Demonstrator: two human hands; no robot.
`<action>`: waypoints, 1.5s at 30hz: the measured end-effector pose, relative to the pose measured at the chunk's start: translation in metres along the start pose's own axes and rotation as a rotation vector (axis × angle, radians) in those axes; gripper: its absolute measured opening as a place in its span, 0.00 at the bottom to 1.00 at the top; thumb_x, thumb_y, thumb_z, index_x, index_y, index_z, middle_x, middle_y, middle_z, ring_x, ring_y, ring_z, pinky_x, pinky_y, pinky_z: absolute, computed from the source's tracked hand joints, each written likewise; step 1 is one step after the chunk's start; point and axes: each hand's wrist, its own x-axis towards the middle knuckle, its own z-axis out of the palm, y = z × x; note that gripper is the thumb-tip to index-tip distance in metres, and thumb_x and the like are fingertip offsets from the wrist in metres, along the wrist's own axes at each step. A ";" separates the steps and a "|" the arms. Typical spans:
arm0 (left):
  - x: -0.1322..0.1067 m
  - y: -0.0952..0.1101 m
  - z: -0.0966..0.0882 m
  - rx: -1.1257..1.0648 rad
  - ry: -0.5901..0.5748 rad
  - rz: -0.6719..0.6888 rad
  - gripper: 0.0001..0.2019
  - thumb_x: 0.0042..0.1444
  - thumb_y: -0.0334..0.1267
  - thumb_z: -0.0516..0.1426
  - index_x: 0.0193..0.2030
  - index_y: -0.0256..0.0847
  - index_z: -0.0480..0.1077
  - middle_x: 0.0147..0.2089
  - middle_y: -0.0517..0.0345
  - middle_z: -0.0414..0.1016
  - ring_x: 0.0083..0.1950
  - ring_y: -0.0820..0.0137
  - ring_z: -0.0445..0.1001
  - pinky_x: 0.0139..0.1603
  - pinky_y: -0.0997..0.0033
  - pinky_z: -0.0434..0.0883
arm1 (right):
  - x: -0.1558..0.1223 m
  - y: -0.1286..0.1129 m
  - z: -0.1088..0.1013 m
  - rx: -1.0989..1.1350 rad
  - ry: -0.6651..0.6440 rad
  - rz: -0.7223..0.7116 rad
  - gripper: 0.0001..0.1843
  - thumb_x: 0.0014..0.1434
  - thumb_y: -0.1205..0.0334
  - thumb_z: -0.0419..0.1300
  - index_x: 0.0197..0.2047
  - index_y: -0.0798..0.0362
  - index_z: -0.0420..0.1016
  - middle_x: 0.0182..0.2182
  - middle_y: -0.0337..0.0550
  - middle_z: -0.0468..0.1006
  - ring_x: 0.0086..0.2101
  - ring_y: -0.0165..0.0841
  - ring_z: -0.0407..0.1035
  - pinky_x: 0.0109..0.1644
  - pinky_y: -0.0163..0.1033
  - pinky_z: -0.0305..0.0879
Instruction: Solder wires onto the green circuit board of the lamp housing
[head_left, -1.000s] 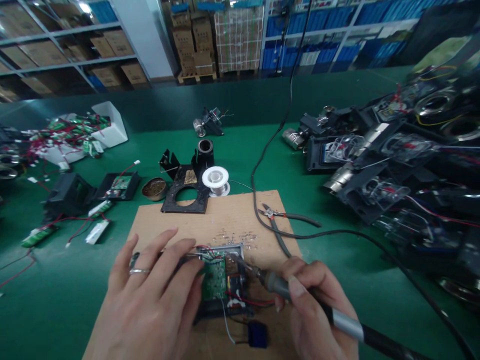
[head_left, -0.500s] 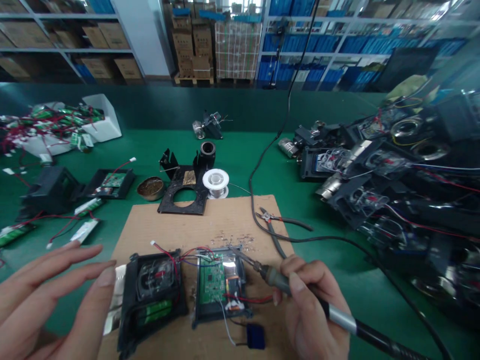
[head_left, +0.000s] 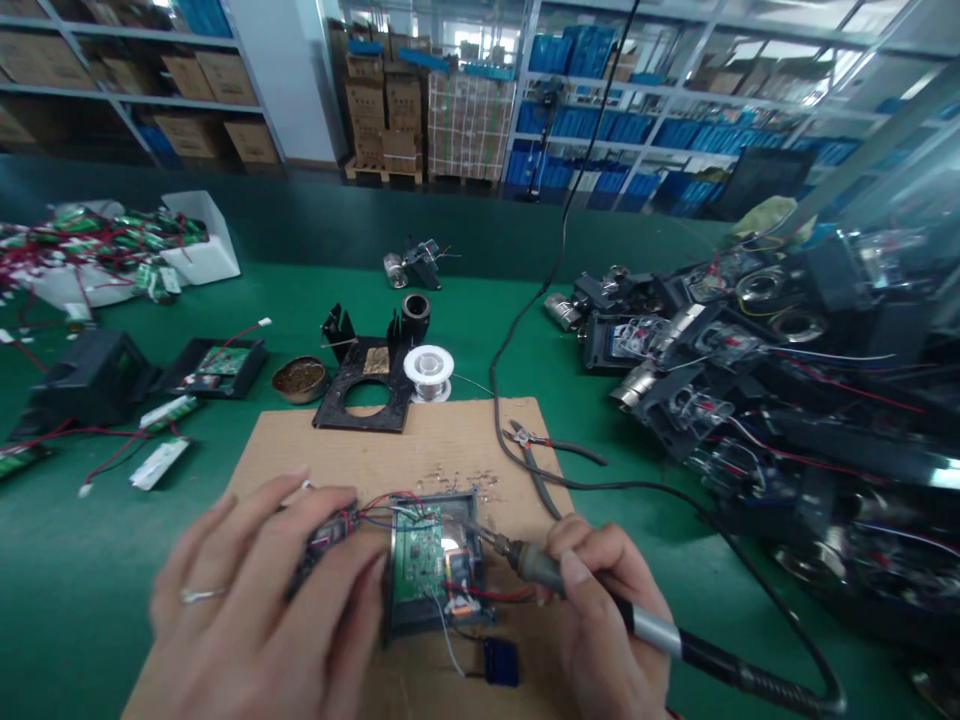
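Note:
My right hand (head_left: 600,620) is closed round a soldering iron (head_left: 592,595), whose tip points left at the open black device shell with a green circuit board (head_left: 420,560). That shell lies on a brown cardboard sheet (head_left: 457,440). My left hand (head_left: 262,610), blurred, lies over the second black housing half (head_left: 322,545) to the left of the board, fingers spread across it. Red, white and blue wires run between the two halves. A small blue part (head_left: 500,662) hangs on a white wire below the board.
Behind the cardboard stand a black soldering stand (head_left: 367,385), a solder spool (head_left: 428,368) and a tin of brown flux (head_left: 299,379). Side cutters (head_left: 551,455) lie right of it. A heap of black device parts (head_left: 765,400) fills the right. Battery packs (head_left: 161,462) and boards lie left.
My left hand went out to the left, uncovering the second housing half, then came back over it. The right hand and the iron stayed by the board. The view tilted up a little.

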 end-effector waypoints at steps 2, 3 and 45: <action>0.010 0.018 0.008 0.083 -0.078 0.066 0.08 0.60 0.35 0.57 0.46 0.47 0.74 0.59 0.48 0.74 0.67 0.45 0.65 0.65 0.31 0.59 | -0.001 -0.001 0.000 -0.013 0.008 -0.005 0.15 0.71 0.61 0.58 0.30 0.50 0.65 0.24 0.35 0.64 0.27 0.31 0.60 0.31 0.36 0.61; 0.014 0.024 0.012 0.125 -0.130 0.081 0.08 0.60 0.35 0.55 0.43 0.46 0.75 0.59 0.46 0.75 0.67 0.43 0.65 0.65 0.29 0.58 | -0.002 -0.001 -0.001 -0.015 0.008 -0.006 0.15 0.70 0.61 0.58 0.30 0.50 0.65 0.24 0.35 0.64 0.27 0.31 0.60 0.31 0.36 0.60; 0.047 0.043 0.037 0.090 -0.315 0.001 0.20 0.61 0.23 0.47 0.33 0.39 0.80 0.45 0.52 0.83 0.62 0.53 0.74 0.78 0.38 0.37 | -0.009 -0.001 -0.010 -0.127 -0.134 0.176 0.13 0.75 0.61 0.52 0.34 0.48 0.62 0.28 0.34 0.63 0.29 0.29 0.60 0.30 0.34 0.61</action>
